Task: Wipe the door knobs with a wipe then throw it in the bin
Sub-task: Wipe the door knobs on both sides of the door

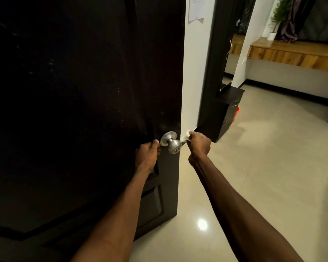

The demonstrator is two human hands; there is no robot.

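Two hands: left hand (148, 152) curled beside camera-pointing knob (171, 142), right hand (199, 143) pinching wipe (185, 138).

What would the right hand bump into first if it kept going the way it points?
Probably the edge of the dark door: the right hand, holding the wipe, points left toward it, beside the knob. Depth is unclear.

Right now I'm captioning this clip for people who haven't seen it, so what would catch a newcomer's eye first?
The shiny metal door knob stands out against the big dark door filling the left half of the view. Either side of it are two bare hands: the left hand against the door by the knob, the right hand pinching a pale wipe at the door's edge. To the right, a bright tiled floor runs towards a wooden counter.
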